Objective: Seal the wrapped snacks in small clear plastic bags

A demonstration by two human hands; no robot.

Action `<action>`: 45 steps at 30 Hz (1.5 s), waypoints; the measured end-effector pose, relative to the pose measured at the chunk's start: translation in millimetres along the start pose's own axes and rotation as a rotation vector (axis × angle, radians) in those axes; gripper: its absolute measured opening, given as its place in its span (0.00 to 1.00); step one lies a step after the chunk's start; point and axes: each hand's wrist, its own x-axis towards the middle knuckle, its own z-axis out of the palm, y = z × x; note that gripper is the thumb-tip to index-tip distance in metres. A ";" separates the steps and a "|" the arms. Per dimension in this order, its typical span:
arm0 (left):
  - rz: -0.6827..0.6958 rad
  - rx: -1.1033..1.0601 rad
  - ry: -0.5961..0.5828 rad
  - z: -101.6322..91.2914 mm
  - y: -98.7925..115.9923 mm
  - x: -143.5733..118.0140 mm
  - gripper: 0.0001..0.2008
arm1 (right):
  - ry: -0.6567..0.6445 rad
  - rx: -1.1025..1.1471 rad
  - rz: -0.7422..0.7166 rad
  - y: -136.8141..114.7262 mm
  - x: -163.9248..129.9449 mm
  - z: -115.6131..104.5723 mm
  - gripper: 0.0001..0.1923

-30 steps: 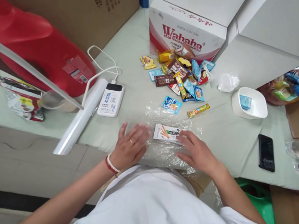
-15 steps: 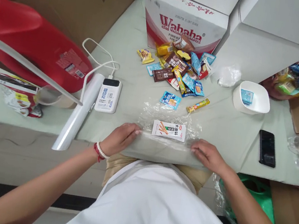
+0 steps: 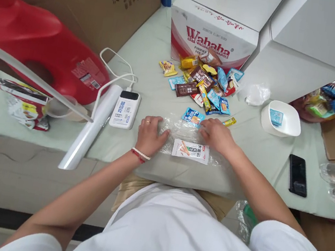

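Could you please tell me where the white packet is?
In the head view, the white packet lies centrally on clear film, right of the left hand and below the right hand.

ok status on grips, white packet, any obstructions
Left grip and right grip at opposite sides of clear plastic film, hold unclear. White rectangular packet lying on film. Blue rectangular packet near right grip, possibly obstructing.

Soft, even light here on the table (image 3: 254, 152), glare streaking the roll (image 3: 88, 130) at nine o'clock, glints on the central wrap (image 3: 182, 132), edge distortion stretching the red jug (image 3: 53, 46) at ten!
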 end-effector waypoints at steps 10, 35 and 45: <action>-0.154 0.023 -0.193 3.6 22.7 11.7 0.30 | -0.117 0.139 0.130 -10.3 50.1 15.7 0.14; 0.125 -0.372 -0.422 -2.9 75.9 -19.2 0.09 | 0.016 0.310 -0.310 -26.4 -74.6 59.8 0.20; 0.200 0.032 -0.238 19.2 81.8 -34.2 0.10 | 0.523 0.317 0.347 27.2 -92.2 90.8 0.15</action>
